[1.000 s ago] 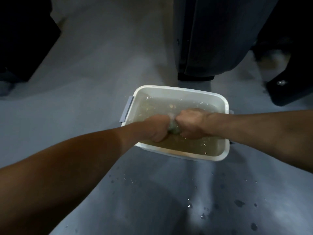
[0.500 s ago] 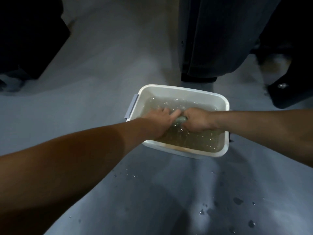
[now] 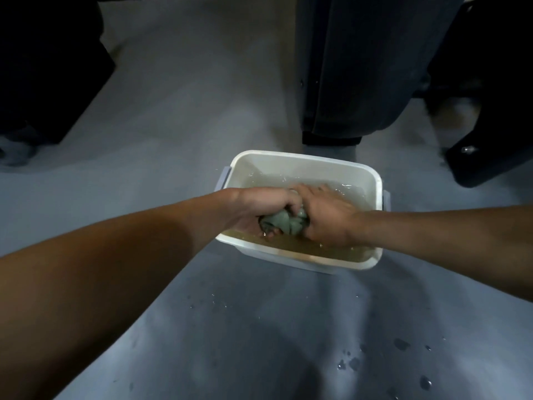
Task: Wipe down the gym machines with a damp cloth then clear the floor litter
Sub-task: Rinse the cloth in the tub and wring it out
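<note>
Grey floor (image 3: pixel 178 116) fills most of the head view, with a dark, unlit shape (image 3: pixel 43 67) in the far left corner whose nature cannot be told. From the lower left a bare forearm reaches across to the left hand (image 3: pixel 259 209), which sits over the near left part of a white plastic tub (image 3: pixel 302 160). Its fingers (image 3: pixel 291 204) are curled down and clamped round the left end of a wet green cloth (image 3: pixel 284 223). The cloth is bunched and twisted into a tight wad, held just above the water near the tub's front wall, and it runs straight from one hand into the other. Only the middle stretch shows between them; both ends are hidden inside the hands. The right hand (image 3: pixel 328 217) comes in from the right edge, back of the hand up, and grips the right end of the cloth, with its fingers wrapped over and under so that the tips cannot be seen. The two hands touch at the knuckles above the cloth. The tub holds cloudy, yellowish water (image 3: pixel 340 252) and has a grey handle (image 3: pixel 224 179) on its left side. Behind it stands the dark base of a gym machine (image 3: pixel 360 67). Water drops (image 3: pixel 401 345) speckle the floor at lower right.
</note>
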